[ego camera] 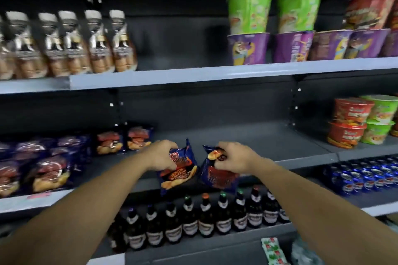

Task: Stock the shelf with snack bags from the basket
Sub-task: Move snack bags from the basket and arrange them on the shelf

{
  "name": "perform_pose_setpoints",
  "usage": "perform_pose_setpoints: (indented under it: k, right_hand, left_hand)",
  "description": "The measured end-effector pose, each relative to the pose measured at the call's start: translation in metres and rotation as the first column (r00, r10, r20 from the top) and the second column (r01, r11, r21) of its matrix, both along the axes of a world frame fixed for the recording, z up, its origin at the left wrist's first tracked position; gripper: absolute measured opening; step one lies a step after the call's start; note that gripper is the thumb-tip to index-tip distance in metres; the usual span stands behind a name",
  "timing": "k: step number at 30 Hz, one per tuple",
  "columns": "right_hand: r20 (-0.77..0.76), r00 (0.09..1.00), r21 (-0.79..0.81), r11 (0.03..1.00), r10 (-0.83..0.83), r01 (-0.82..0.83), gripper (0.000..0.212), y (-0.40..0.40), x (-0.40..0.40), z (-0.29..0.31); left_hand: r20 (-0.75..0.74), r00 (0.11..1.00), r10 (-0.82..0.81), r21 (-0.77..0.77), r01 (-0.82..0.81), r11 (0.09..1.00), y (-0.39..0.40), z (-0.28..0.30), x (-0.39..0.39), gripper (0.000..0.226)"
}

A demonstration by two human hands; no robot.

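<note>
Dim, shadowy shelving, motion-blurred throughout, perhaps wide-angle bowing at edges.

Dark-blue foil snack bags (46,170) on grey metal middle shelf (280,142), left; stacked noodle bowls (353,122) right; brown glass bottles (193,219) below.

Noodle cups (249,28) upper right, dark bottles (206,219) below, blue cans (366,178) right.

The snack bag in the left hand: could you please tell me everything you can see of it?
The snack bag is a small glossy foil-look pouch, dark blue with red-orange lettering and pictured golden snacks near its bottom. It looks puffed and sealed, tilted with its crimped top corner pointing up. The left hand holds its upper left part in a curled grip, in front of the middle shelf's edge. Whether it touches the neighbouring bag is unclear.
</note>
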State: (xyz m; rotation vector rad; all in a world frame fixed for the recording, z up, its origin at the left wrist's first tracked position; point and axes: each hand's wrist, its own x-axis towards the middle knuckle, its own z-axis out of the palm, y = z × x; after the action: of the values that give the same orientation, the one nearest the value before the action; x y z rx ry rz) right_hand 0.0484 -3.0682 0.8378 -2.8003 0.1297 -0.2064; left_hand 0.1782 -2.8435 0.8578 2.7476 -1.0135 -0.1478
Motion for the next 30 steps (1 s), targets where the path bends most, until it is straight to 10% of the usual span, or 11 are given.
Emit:
perform_pose_setpoints:
  k: [12,30]
  right_hand:
    - [0.018,0.988,-0.111,0.982,0.153,-0.150,0.052,0.182,0.172,0.024]
    - [-0.022,0.995,-0.096,0.991,0.095,-0.097,0.068,0.141,0.267,0.002]
  left_hand:
    - [-0.023,0.983,0.180,-0.039,-0.180,0.983,0.171,0.014,0.110,0.079]
    - [0.003,0.988,0.154,0.125,-0.154,0.980,0.143,-0.012,0.211,0.079]
